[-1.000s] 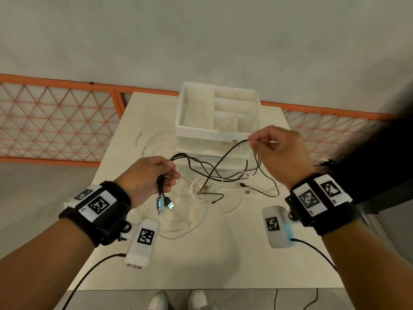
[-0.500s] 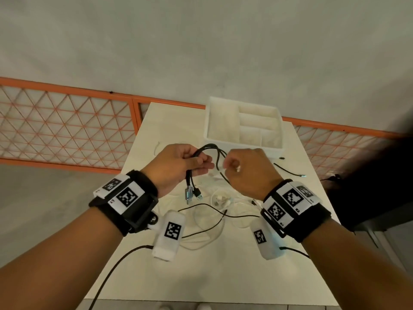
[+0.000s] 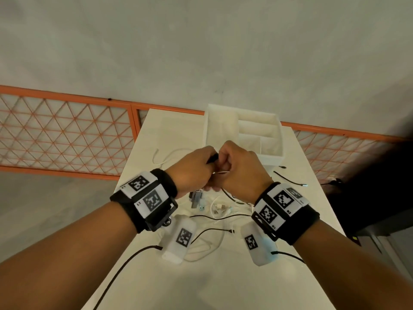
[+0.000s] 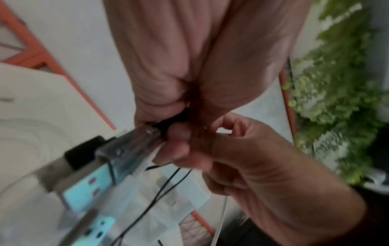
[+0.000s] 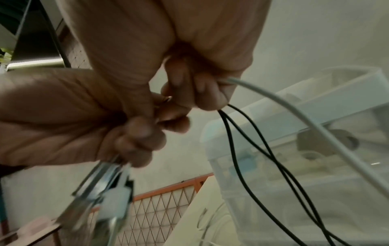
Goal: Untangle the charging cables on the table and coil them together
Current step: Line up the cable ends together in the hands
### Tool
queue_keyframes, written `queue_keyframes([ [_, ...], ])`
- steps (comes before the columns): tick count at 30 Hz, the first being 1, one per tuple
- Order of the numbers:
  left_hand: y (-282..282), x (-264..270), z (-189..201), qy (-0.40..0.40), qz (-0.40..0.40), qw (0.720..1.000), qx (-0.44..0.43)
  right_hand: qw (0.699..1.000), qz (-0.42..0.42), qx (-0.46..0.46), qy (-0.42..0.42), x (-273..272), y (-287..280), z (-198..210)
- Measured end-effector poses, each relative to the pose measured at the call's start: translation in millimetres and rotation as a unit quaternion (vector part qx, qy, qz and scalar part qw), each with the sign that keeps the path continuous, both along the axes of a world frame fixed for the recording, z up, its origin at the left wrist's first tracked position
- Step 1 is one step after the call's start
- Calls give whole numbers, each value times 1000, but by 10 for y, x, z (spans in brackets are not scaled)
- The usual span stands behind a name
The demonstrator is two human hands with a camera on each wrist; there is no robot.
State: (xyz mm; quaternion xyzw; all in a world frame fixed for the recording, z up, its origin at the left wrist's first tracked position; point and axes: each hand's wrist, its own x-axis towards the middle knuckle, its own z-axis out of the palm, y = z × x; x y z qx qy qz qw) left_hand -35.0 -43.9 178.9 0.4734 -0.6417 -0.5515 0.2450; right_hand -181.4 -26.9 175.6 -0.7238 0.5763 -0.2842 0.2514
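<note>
Above the white table [image 3: 223,285] my two hands meet knuckle to knuckle. My left hand [image 3: 194,168] grips a bundle of black cables [image 3: 211,158]; their USB plugs [image 3: 196,199] hang below the fist, and the plugs [image 4: 130,146] fill the left wrist view. My right hand [image 3: 240,168] has its fingers curled round two black cable strands [image 5: 242,141] and a white cable [image 5: 294,114]. More black cable [image 3: 288,180] and white cable [image 3: 169,155] lie loose on the table below and around the hands.
A white divided organiser box [image 3: 243,133] stands at the table's far side, just beyond my hands. An orange mesh fence [image 3: 64,130] runs behind the table. Wrist camera leads [image 3: 125,262] trail off the near edge. Green plants [image 4: 341,83] are at one side.
My right hand has come left from a wide stretch, bringing its cable strand to the left hand; both fists now touch. The view has tipped upward, so the table sits lower.
</note>
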Motion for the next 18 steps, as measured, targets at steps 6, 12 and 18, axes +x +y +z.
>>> queue_keyframes([
  [6, -146, 49, 197, -2, 71, 997, 24, 997, -42, 62, -36, -849, -119, -201],
  [12, -214, 124, 214, 83, 156, 983, -43, 956, -128, 213, 157, -1555, 96, -923],
  [18, -124, -18, 4, 57, 239, 968, -48, 952, -178, 27, -246, -1521, -157, -121],
])
